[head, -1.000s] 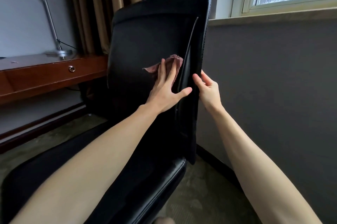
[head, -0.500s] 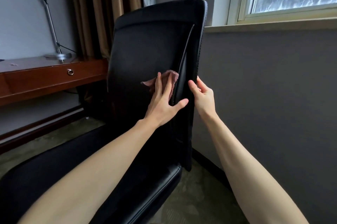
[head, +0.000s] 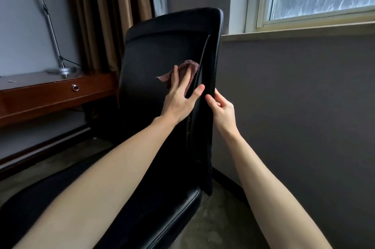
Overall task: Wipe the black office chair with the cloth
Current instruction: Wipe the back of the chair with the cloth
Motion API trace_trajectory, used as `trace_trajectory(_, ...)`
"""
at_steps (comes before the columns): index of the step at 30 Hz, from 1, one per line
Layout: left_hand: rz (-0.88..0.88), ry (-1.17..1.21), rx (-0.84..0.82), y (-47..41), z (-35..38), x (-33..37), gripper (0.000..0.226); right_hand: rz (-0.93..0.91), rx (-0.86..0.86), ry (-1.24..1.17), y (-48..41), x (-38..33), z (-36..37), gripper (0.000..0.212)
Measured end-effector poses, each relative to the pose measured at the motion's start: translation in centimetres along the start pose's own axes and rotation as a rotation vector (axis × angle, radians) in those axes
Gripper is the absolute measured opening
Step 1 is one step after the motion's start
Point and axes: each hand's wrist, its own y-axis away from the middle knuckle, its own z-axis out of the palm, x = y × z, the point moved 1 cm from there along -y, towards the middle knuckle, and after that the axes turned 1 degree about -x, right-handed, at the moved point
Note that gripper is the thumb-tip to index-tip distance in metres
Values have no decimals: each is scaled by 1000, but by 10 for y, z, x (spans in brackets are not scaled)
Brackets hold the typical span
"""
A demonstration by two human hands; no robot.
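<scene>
the black office chair (head: 162, 49) is glossy dark leather with a stitched edge. a crumpled pinkish cloth (head: 191, 66) is pressed mid-backrest by the left hand (head: 178, 102), fingers straight; the right hand (head: 222, 108) pinches the backrest's right edge.

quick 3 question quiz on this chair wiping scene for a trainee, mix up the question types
1. True or false: the left hand presses the cloth flat against the backrest of the black office chair with straight fingers.
2. What does the right hand hold? A: the side edge of the chair's backrest. B: a second cloth. C: the seat cushion.
3. Fill in: in the head view, the wooden desk stands on the ___ side of the chair.

Key: 1 true; 2 A; 3 left.
</scene>
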Motion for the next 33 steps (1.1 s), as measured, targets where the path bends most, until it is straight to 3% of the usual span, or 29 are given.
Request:
trace_trajectory(9, -16, 32, 24, 71, 30, -43, 69, 3, 20, 42, -3, 0, 2, 46)
trace_trajectory(16, -36, 75, 40, 34, 19, -23, 72, -2, -8, 18, 0, -3, 5, 37)
trace_trajectory(21, -47, 97, 36, -6, 4, -3, 62, 6, -51, 29, -4, -7, -1, 37)
trace_trajectory(28, -3, 109, 56, 23, 18, -29, 59, 49, -15, 74, -13, -1, 4, 44)
trace_trajectory(33, -5, 121, 56, 51, 31, -49, 56, 31, 0, 87, -17, 2, 6, 36)
